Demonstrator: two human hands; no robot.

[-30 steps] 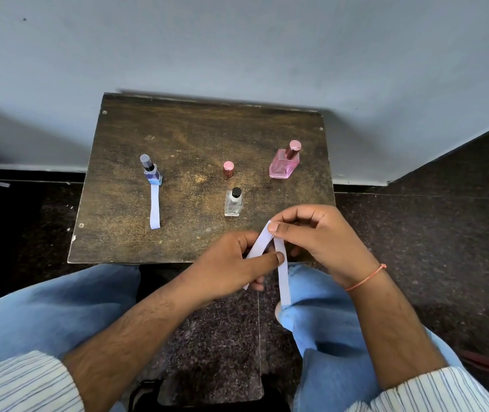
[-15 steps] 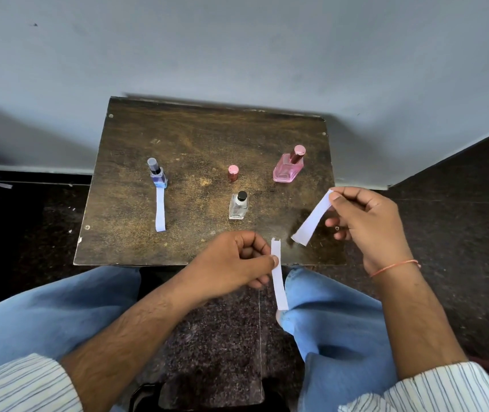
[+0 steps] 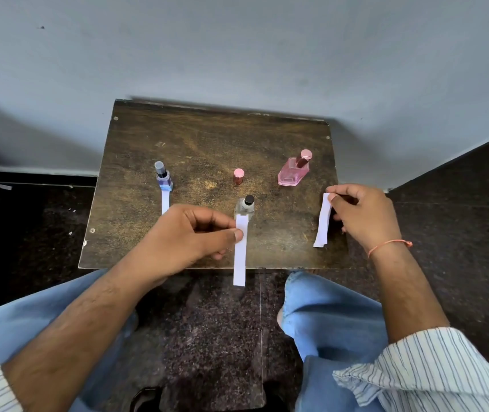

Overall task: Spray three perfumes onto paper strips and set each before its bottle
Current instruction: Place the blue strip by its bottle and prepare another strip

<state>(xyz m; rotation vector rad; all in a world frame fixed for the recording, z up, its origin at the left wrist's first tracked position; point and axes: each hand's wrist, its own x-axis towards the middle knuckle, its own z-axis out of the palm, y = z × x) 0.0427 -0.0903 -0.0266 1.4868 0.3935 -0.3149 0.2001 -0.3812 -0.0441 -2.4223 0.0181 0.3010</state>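
Note:
Three perfume bottles stand on a small brown table [image 3: 207, 144]: a blue bottle [image 3: 164, 179] at the left, a clear bottle [image 3: 244, 206] with a black sprayer in the middle, a pink bottle [image 3: 293, 172] at the right. A white strip [image 3: 165, 201] lies in front of the blue bottle. My left hand [image 3: 187, 236] pinches a second paper strip [image 3: 240, 254] that hangs just in front of the clear bottle. My right hand [image 3: 362, 214] pinches a third strip [image 3: 323, 221] at the table's right edge.
A small pink cap [image 3: 238, 176] stands alone behind the clear bottle. The table's back edge meets a grey wall [image 3: 237, 55]. Dark stone floor [image 3: 460, 233] surrounds the table, and my knees in blue jeans [image 3: 326, 316] sit just below its front edge.
The two strips, first held together in both hands, have been pulled apart. My left hand moved its strip up toward the clear bottle; my right hand carried the other out to the right.

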